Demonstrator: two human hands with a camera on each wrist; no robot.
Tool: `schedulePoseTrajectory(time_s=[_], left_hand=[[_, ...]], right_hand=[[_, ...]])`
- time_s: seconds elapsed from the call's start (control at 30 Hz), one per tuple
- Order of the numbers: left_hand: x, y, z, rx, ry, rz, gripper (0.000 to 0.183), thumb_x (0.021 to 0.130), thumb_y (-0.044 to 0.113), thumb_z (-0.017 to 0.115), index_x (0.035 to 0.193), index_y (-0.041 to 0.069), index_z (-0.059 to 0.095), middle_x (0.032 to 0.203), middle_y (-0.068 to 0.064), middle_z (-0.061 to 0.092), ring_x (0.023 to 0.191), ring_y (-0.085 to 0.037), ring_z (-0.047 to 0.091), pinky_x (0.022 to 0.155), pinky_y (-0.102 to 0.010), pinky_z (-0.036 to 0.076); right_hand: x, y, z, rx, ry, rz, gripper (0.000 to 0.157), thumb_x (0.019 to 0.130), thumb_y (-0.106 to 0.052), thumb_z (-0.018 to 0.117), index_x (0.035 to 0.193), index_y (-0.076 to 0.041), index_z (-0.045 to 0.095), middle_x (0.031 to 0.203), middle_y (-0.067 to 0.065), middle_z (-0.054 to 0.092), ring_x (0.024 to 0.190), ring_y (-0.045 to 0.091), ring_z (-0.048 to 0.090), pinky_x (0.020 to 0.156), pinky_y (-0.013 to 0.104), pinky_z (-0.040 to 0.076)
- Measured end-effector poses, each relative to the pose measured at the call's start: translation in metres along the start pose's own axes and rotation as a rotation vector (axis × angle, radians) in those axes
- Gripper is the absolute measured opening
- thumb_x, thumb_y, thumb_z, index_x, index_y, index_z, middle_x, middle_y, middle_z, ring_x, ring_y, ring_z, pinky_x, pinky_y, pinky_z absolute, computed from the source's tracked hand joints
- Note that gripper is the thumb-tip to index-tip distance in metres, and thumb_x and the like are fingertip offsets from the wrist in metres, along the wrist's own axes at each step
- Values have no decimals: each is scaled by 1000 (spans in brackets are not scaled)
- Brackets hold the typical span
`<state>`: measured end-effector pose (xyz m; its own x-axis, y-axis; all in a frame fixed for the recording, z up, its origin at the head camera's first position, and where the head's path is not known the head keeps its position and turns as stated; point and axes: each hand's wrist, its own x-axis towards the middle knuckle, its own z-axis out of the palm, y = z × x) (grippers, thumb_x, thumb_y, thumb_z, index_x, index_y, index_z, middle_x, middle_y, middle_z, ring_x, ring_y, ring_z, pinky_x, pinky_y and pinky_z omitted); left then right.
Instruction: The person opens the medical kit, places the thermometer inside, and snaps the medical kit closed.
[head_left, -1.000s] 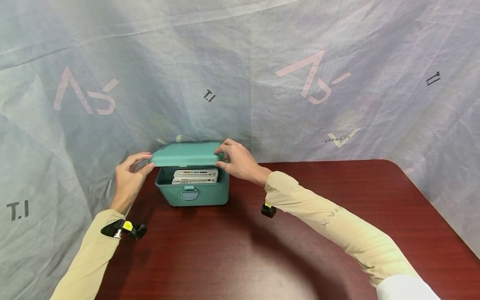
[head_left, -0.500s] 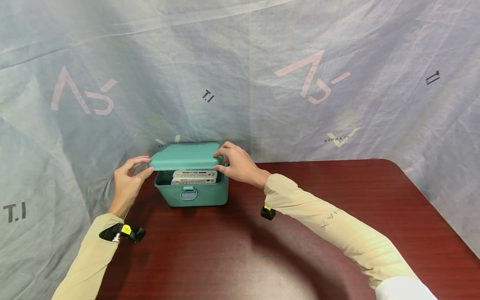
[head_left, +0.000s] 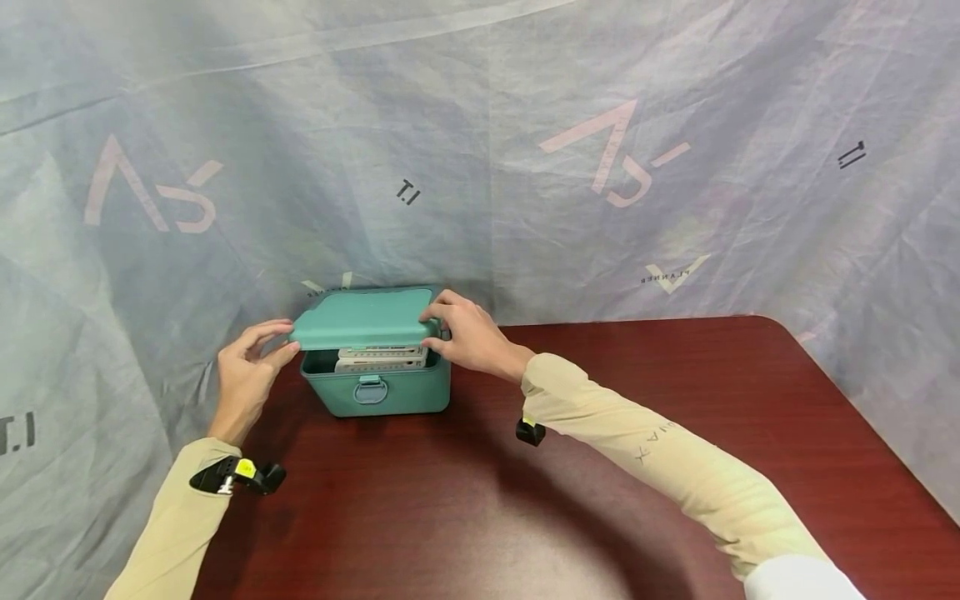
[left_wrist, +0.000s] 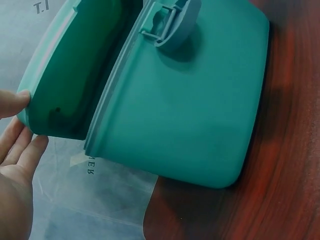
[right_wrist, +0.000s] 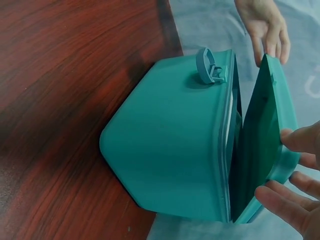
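A teal storage box (head_left: 408,393) stands on the table with its hinged lid (head_left: 363,321) part-way raised. My left hand (head_left: 247,371) pinches the lid's left front corner, thumb at the front edge and fingers around the side, as the left wrist view also shows. At the right end, my right hand (head_left: 474,336) grips the lid's edge between thumb and fingers. White flat pieces with printed scale marks (head_left: 381,363) stand inside, their upper part hidden under the lid. On the front wall hangs a grey-blue latch (head_left: 371,390), its loop turned outward in the right wrist view.
The dark red wooden table (head_left: 450,508) extends to the front and right of the box. A grey printed cloth (head_left: 450,125) hangs close behind the box and along the left side.
Both hands have lowered the lid's front edge a little, so the opening is narrower and less of the white pieces shows. The box has stayed in place on the table.
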<state>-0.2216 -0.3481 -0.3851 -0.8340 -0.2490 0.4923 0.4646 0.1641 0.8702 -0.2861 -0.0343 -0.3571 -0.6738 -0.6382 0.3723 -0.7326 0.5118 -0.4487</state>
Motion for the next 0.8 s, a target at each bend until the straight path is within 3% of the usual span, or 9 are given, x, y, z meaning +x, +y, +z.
schedulePoseTrajectory(time_s=[0.27, 0.8], left_hand=[[-5, -17, -5, 24, -6, 9, 27, 79, -13, 69, 105, -17, 64, 115, -19, 60, 110, -26, 57, 90, -28, 49], [-11, -24, -6, -24, 9, 1, 28, 76, -15, 70, 103, -20, 63, 114, -23, 59, 106, -26, 60, 89, -29, 50]], right_hand=[[-3, 1, 4, -17, -13, -25, 28, 88, -23, 70, 112, -9, 67, 109, 3, 53, 77, 14, 54, 64, 23, 44], [-7, 1, 8, -16, -27, 1, 30, 86, -23, 72, 112, -8, 68, 115, 4, 56, 82, 16, 59, 66, 24, 47]])
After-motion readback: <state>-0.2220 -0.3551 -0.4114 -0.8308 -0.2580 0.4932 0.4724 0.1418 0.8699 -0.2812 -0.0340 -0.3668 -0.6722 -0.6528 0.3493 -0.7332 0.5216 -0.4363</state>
